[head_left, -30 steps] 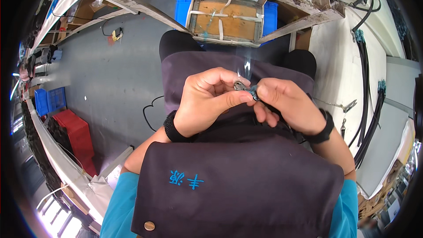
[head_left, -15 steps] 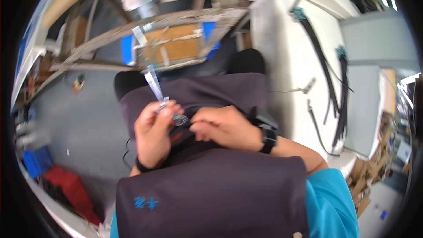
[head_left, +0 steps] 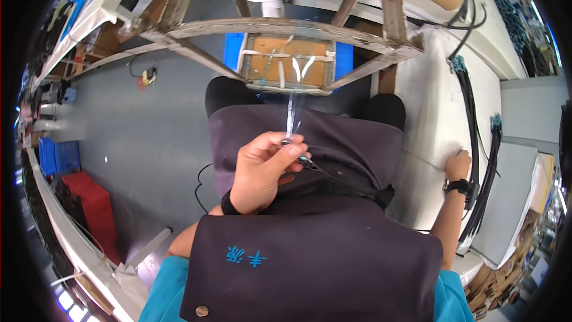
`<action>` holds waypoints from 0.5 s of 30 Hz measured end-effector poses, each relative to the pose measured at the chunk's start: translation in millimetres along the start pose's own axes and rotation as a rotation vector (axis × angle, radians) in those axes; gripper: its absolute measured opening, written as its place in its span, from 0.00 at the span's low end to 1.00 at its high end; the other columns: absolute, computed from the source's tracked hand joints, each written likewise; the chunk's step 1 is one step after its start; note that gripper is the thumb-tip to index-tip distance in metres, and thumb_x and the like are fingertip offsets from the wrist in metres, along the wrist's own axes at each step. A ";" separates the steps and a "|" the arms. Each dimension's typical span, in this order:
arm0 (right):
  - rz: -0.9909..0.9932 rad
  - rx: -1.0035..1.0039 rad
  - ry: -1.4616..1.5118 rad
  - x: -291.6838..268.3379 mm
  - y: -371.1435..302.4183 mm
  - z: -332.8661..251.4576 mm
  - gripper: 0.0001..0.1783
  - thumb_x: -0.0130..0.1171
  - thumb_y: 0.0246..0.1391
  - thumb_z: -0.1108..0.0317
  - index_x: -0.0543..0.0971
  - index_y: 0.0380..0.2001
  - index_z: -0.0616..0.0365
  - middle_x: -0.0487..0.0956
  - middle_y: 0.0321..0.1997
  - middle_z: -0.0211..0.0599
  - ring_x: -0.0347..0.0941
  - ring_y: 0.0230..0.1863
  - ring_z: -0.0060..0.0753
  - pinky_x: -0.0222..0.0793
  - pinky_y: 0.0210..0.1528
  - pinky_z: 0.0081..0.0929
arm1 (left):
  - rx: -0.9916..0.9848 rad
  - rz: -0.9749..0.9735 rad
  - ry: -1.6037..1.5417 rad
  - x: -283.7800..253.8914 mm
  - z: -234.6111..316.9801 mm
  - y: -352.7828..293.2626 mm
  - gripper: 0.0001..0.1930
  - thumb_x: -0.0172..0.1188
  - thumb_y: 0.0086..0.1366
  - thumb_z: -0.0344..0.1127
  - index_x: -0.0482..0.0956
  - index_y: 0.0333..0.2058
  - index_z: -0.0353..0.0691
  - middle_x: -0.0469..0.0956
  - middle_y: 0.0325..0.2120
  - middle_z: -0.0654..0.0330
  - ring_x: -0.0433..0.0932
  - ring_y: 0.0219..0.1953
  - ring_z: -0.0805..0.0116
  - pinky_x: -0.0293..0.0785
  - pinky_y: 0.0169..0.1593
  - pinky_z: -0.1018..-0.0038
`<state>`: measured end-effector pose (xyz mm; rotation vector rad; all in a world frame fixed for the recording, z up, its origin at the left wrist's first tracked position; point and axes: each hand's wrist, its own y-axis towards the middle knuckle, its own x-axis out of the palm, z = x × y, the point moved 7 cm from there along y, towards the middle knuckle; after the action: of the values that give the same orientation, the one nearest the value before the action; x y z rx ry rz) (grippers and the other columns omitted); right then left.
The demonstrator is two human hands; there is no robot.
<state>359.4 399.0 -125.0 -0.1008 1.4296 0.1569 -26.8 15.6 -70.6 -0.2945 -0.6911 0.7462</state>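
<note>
My left hand (head_left: 265,170) is over my lap, thumb and fingers pinching a dark cable end with teal bits (head_left: 305,161). From the same pinch a clear, shiny plastic strip (head_left: 290,116) stands up toward the wooden frame. A thin black cable (head_left: 333,176) trails from that grip across the dark apron to the right. Far to the right, my right hand (head_left: 458,166) rests on the white-covered bench with its fingers closed. A thin cord (head_left: 426,162) leads to it; what the fingers hold is mostly hidden.
Black cable bundles (head_left: 468,92) with teal ends lie beside my right hand, another bundle (head_left: 492,155) further right. Ahead is a wooden frame (head_left: 286,27) above a brown panel (head_left: 286,65). A red box (head_left: 92,209) and blue crate (head_left: 59,155) stand on the left floor.
My right hand has left the cable end at my lap and reached right onto the bench, where a small grey corded object lay. The left hand keeps its pinch. The whole view has shifted.
</note>
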 end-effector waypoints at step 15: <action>-1.219 -0.835 1.293 -143.9 -200.3 -331.8 0.19 0.38 0.65 0.56 0.71 0.36 0.62 0.68 0.23 0.27 0.60 0.26 0.17 0.58 0.30 0.18 | 0.065 0.049 0.067 -6.5 8.2 -11.9 0.05 0.60 0.61 0.29 0.76 0.36 0.38 0.80 0.30 0.59 0.80 0.32 0.71 0.79 0.33 0.76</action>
<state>49.9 140.6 -33.6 -1.9991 2.1712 -0.4238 -29.5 2.7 -61.9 -0.2774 -0.5965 0.8006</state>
